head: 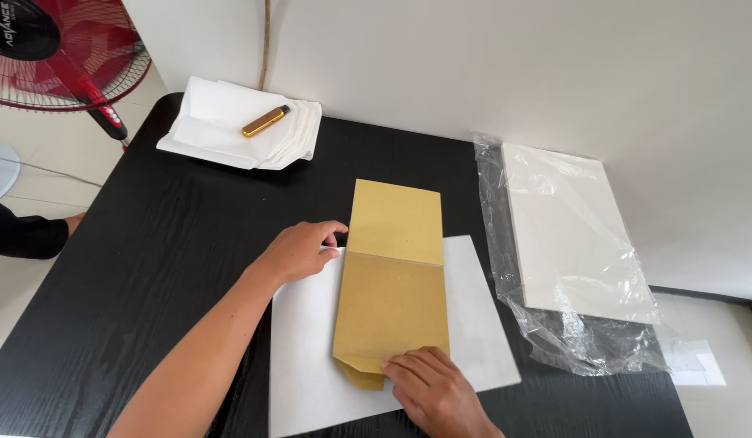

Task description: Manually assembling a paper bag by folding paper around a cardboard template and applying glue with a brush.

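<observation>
Black table (149, 268): left hand (299, 250) flat on white sheet (311, 357), right hand (433, 389) pinching brown envelope (392, 300).

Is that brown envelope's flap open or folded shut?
Open. The brown envelope lies on a white sheet, its flap spread flat above the crease, pointing away from the person.

A folded envelope (395, 276) is lying on a paper sheet (481, 324) at centre frame. A sheet stack (222, 122), a lighter (266, 121) resting on it, is sitting upper left. A plastic-wrapped ream (571, 235) is lying at right.
</observation>
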